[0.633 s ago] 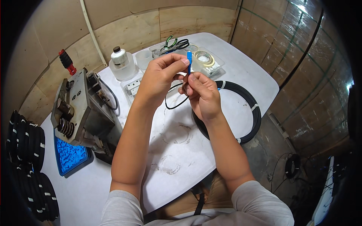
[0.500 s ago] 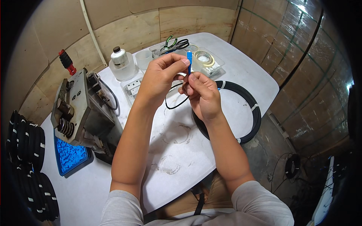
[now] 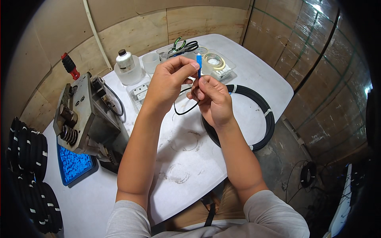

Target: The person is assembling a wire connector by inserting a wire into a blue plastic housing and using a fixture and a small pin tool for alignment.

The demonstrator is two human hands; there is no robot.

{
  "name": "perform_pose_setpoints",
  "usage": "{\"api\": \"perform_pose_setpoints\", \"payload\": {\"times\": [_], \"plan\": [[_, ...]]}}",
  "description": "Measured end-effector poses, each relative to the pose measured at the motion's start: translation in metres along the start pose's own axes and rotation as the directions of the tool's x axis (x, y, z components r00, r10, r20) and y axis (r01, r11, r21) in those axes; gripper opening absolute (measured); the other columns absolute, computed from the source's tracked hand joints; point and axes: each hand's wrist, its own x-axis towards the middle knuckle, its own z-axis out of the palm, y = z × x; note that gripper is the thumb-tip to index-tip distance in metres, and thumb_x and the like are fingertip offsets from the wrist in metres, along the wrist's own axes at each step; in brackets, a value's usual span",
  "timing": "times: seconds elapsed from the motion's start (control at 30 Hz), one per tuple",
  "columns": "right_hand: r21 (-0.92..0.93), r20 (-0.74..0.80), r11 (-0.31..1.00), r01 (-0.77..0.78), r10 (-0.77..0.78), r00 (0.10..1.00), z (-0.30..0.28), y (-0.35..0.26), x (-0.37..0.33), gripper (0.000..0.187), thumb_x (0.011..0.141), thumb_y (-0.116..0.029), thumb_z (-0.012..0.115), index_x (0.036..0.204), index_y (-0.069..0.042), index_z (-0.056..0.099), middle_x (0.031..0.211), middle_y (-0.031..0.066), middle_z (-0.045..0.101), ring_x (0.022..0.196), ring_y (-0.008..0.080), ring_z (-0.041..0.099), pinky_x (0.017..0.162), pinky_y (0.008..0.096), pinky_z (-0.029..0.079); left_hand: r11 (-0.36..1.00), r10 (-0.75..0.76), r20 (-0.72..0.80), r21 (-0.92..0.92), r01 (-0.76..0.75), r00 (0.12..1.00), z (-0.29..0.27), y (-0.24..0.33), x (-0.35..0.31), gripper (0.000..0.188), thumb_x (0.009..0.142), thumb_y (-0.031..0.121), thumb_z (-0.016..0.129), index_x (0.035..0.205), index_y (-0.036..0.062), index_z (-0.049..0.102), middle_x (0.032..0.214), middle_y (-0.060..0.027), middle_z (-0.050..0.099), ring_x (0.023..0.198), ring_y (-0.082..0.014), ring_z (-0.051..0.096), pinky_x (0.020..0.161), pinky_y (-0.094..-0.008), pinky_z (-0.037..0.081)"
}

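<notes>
Above the table, a blue fibre-optic connector [image 3: 199, 59] stands upright with its pale tip pointing up. My left hand [image 3: 171, 75] pinches the connector's side between thumb and fingers. Lower down, my right hand [image 3: 214, 93] is closed round its lower end, where the thumb and fingers meet; the exact grip point is partly hidden. A thin black cable [image 3: 183, 114] loops below the hands. Just beyond my right forearm lies a coil of black cable [image 3: 270, 119], bound with white ties.
At left stands a metal press [image 3: 85, 107] beside a blue tray [image 3: 75, 183] of small blue parts. More black coils [image 3: 33, 158] stack at far left. Behind my hands are a white bottle [image 3: 125, 61], tape rolls [image 3: 214, 60] and black-handled scissors [image 3: 190, 46]. Wrapped cartons [image 3: 301, 51] line the right.
Both hands keep almost the same place and grip. A little more of the connector's pale tip shows above the blue body.
</notes>
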Motion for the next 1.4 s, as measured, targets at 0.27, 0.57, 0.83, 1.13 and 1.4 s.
{"api": "perform_pose_setpoints", "payload": {"times": [0.27,0.57,0.83,1.13,1.4], "plan": [[-0.005,0.003,1.0,0.002,-0.002,1.0,0.001,0.001,0.0,0.015,0.096,-0.015,0.051,0.088,-0.004,0.057,0.07,0.0003,0.05,0.065,0.0091,0.048,0.074,0.0313,0.048,1.0,0.001,-0.016,-0.024,-0.001,1.0,0.001,0.002,-0.001,0.014,0.09,0.014,0.062,0.091,0.0004,0.063,0.082,-0.0051,0.062,0.074,-0.0123,0.059,0.07,-0.0284,0.049],[0.004,0.007,1.0,0.006,-0.006,1.0,-0.001,0.001,0.0,0.015,0.096,-0.016,0.052,0.088,-0.005,0.057,0.07,-0.0003,0.05,0.065,0.0089,0.047,0.074,0.0316,0.047,1.0,-0.007,0.011,-0.003,0.007,1.0,-0.001,0.001,0.0,0.014,0.09,0.014,0.062,0.091,0.0004,0.062,0.082,-0.0054,0.062,0.074,-0.0122,0.058,0.07,-0.0282,0.049],[-0.001,-0.023,1.0,0.002,-0.002,1.0,0.001,0.001,-0.001,0.014,0.096,-0.016,0.052,0.089,-0.005,0.058,0.07,-0.0002,0.051,0.064,0.0083,0.047,0.073,0.0316,0.048,0.999,0.005,0.005,-0.037,-0.005,1.0,0.001,0.002,-0.001,0.013,0.091,0.014,0.062,0.093,0.0011,0.063,0.082,-0.0041,0.062,0.075,-0.0119,0.058,0.071,-0.0279,0.049],[-0.13,-0.057,0.986,0.104,-0.112,0.992,-0.003,0.007,0.0,0.008,0.093,-0.011,0.057,0.091,-0.004,0.058,0.083,0.006,0.062,0.07,0.0114,0.056,0.071,0.0289,0.049,0.995,0.039,0.04,0.093,-0.043,0.998,0.009,0.006,-0.005,0.016,0.09,0.016,0.063,0.097,0.0012,0.064,0.086,-0.0021,0.063,0.08,-0.01,0.058,0.075,-0.0259,0.048],[-0.068,-0.064,0.994,0.08,-0.084,0.994,-0.002,0.008,0.001,0.007,0.093,-0.011,0.058,0.092,-0.004,0.06,0.093,0.0102,0.066,0.071,0.0122,0.058,0.071,0.0271,0.049,1.0,-0.018,0.037,0.022,0.017,0.999,0.007,0.002,-0.003,0.017,0.091,0.017,0.063,0.096,0.0018,0.065,0.088,-0.0019,0.062,0.081,-0.009,0.058,0.075,-0.0252,0.049]]}}
